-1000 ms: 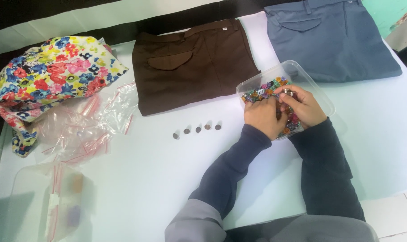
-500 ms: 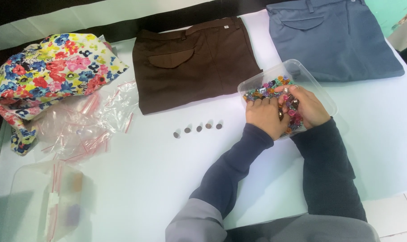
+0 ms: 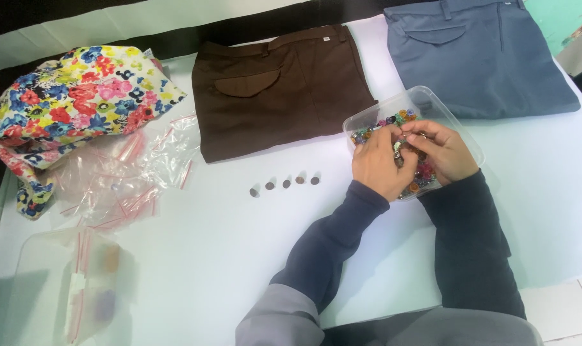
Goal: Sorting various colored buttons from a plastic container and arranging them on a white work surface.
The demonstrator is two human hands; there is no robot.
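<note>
On the white table [image 3: 227,269] in front of you sits a clear plastic box [image 3: 457,131] full of little buttons [image 3: 400,118] in many colours. Both of your hands are over that box. Your left hand [image 3: 379,163] has its fingers curled down into the buttons, and your right hand [image 3: 443,148] has its fingers bent in close too. The two hands meet in the middle, fingertips nearly touching, around something very small. It is too tiny to tell what you are pinching, or which hand has it.

Just to the left of the box, five small round dark buttons [image 3: 284,184] lie in a row on the table. Behind them is a folded brown pair of trousers [image 3: 278,90]. A folded blue pair [image 3: 476,54] lies behind the box. Far to your left are a flowery cloth [image 3: 73,106] and a heap of small clear bags [image 3: 131,173] with red strips.
</note>
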